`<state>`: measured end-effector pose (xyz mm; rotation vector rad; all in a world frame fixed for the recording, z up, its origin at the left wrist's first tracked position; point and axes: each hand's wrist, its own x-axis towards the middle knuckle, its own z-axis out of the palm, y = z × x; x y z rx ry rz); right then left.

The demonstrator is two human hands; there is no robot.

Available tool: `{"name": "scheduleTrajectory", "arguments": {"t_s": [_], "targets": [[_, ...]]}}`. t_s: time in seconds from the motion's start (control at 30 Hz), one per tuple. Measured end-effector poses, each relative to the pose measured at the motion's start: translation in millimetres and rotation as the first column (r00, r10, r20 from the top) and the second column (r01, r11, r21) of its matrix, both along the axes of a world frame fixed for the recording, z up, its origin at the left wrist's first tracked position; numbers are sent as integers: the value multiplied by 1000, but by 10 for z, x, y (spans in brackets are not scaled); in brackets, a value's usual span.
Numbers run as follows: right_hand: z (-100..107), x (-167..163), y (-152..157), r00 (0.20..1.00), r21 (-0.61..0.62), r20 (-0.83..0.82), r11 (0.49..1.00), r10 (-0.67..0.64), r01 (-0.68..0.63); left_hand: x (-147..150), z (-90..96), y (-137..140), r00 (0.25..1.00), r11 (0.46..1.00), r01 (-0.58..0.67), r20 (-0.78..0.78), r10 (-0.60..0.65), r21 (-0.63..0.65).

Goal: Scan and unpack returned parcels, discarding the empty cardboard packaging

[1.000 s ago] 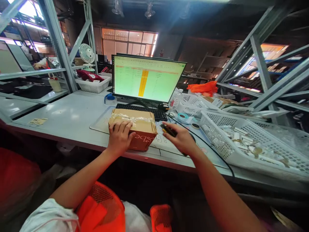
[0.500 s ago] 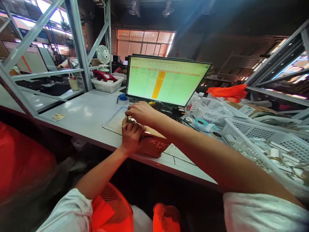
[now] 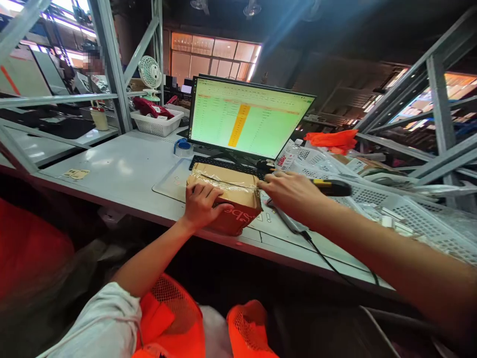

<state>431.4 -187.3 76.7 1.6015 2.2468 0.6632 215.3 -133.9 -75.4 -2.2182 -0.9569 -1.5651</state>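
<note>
A brown cardboard box (image 3: 223, 179) with clear tape over its top lies near the front edge of the table; a dark slit line runs along the tape. My left hand (image 3: 201, 205) grips the box's left end, fingers over the top and thumb on the front side. At the opposite end, my right hand (image 3: 288, 191) is closed round a yellow and black utility knife (image 3: 331, 187), whose handle sticks out to the right. The blade is hidden by my fingers, close to the box's right top edge.
Behind the box stand a keyboard (image 3: 208, 161) and a monitor (image 3: 249, 119). A grey device with a cable (image 3: 290, 221) lies right of the box. White plastic baskets (image 3: 395, 199) fill the right side. Blue tape (image 3: 182, 145) sits at the back left.
My right hand has moved from the box's left end to its right end, with the knife now showing. My left hand stays on the box, and the view has shifted slightly.
</note>
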Motion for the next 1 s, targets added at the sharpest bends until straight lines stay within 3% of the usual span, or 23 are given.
{"name": "scheduleTrajectory", "arguments": {"t_s": [0.07,0.17,0.3,0.4,0.47,0.6,0.67,0.73,0.87,1.0], "targets": [[-142,314,-66,991,-23,-4,991,-131,131,-4,-4,-4,1000,1000,11,7,-11,-23],[-561,604,-47,957,-94,-133,964,-259,248,-7,-9,-15,1000,999,14,3,-14,-52],[-1267,703,96,912,-96,-339,973,-229,209,-4,1,-33,1000,1000,12,8,-12,-6],[-1503,747,241,879,-124,-442,982,-181,140,10,6,-37,1000,1000,0,18,0,2],[-1387,771,336,815,-67,-564,991,-131,113,23,3,-36,1000,1000,-18,20,18,-5],[-744,550,490,599,246,-780,969,183,25,28,-1,-48,999,999,-18,39,16,36],[-478,267,584,571,255,-774,960,276,-118,19,4,-57,999,998,-12,43,10,56],[-356,-47,711,636,138,-730,966,248,-218,11,7,-57,999,999,-16,32,15,43],[-380,-445,951,782,-122,-613,964,113,-235,9,2,-36,999,999,-40,-1,40,-38],[-382,-531,963,859,-109,-498,974,119,-198,14,4,-27,999,997,-38,-27,36,-63]]}}
